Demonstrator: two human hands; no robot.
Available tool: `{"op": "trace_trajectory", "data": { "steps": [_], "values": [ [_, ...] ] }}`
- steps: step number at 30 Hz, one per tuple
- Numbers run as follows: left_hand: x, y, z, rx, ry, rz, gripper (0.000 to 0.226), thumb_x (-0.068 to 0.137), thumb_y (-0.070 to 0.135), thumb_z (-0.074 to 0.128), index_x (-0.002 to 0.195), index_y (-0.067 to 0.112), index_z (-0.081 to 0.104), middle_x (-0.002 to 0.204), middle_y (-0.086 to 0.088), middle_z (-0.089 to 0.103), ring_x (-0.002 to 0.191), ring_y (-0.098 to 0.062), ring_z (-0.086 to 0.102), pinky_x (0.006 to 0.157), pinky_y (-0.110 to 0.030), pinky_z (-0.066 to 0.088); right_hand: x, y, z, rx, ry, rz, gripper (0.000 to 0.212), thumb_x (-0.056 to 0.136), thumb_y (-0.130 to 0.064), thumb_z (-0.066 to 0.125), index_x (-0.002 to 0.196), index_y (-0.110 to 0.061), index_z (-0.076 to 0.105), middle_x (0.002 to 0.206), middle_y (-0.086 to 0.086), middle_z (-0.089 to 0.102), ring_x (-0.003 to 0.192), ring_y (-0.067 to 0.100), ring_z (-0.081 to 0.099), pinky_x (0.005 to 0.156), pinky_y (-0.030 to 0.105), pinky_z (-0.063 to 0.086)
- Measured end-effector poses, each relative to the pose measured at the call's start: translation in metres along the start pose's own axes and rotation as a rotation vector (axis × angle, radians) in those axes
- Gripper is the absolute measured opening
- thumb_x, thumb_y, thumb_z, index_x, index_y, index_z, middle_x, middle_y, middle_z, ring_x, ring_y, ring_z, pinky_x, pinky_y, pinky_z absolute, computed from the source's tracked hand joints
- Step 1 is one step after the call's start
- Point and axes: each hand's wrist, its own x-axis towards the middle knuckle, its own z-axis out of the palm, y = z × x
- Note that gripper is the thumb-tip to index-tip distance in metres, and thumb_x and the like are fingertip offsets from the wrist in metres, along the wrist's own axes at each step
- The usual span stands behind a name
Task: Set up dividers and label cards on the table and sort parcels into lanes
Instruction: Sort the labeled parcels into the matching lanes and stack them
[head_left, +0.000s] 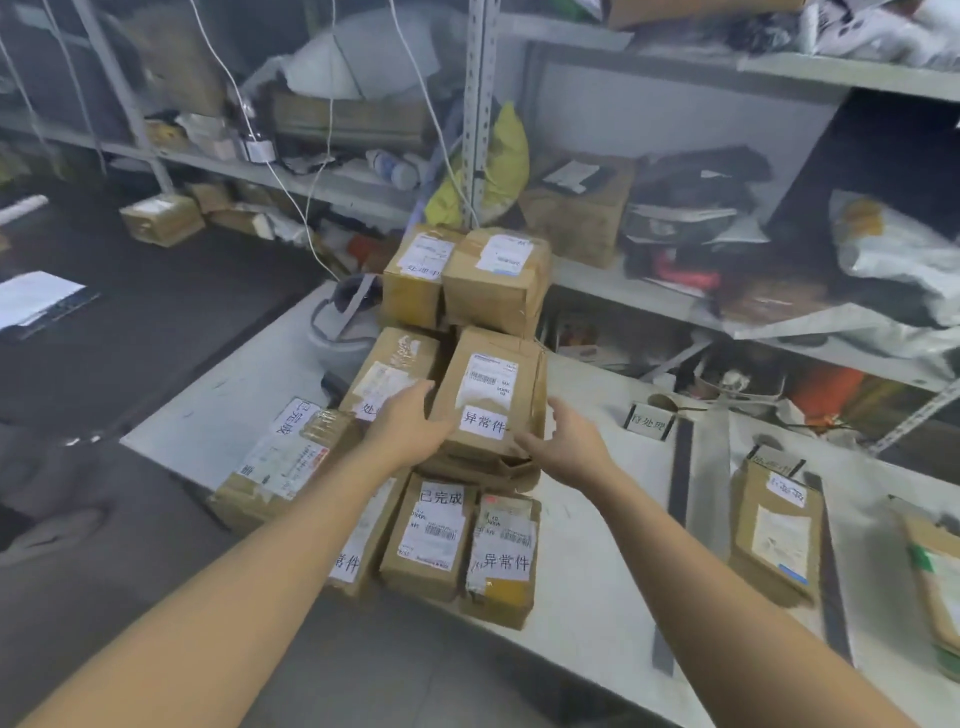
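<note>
A pile of brown cardboard parcels with white labels sits on the white table (582, 597). My left hand (410, 421) lies against the left side of a top parcel (491, 395) labelled with black characters. My right hand (566, 444) is at its lower right corner, fingers fairly straight. Two more parcels (467, 280) stand stacked behind it. Lower parcels (431, 540) lie at the table's front edge. A small label card (649, 420) stands to the right. Dark divider strips (680, 473) lie on the table, with another parcel (776, 530) between two of them.
Metal shelving (675, 301) crammed with bags and boxes runs behind the table. A white bucket-like container (340, 332) sits at the table's far left corner. White cables (322, 156) hang down at the back. Dark floor lies to the left, with a paper sheet (36, 296).
</note>
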Motion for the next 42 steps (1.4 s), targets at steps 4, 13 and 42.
{"op": "trace_trajectory", "data": {
  "steps": [4,13,42],
  "values": [
    [0.017,-0.004,0.018,-0.062,-0.043,-0.035,0.068,0.086,0.044,0.067,0.144,0.023,0.039,0.136,0.006,0.049,0.128,-0.021,0.046,0.09,-0.031,0.039,0.006,0.0,0.018,0.217,-0.036,0.125,0.062,0.082,-0.039,0.073,0.134,-0.017,0.05,0.107,-0.009,0.055,0.096,0.014,0.055,0.071,0.025,0.048],
    [0.034,-0.007,0.025,-0.245,0.001,-0.085,0.076,0.07,0.04,0.084,0.135,0.021,0.05,0.122,0.004,0.062,0.095,-0.009,0.058,0.07,-0.022,0.045,0.01,0.006,0.017,0.374,0.043,0.196,0.056,0.074,-0.036,0.083,0.121,-0.018,0.059,0.097,-0.01,0.058,0.094,0.014,0.062,0.073,0.027,0.055],
    [-0.217,0.269,0.272,-0.375,-0.282,0.418,0.059,0.075,0.035,0.081,0.127,0.023,0.057,0.113,0.005,0.067,0.1,-0.013,0.065,0.089,-0.037,0.056,-0.321,0.236,-0.225,0.631,0.542,0.384,0.079,0.082,-0.023,0.078,0.15,-0.017,0.038,0.132,-0.005,0.055,0.108,0.02,0.062,0.087,0.036,0.055]
  ]
}}
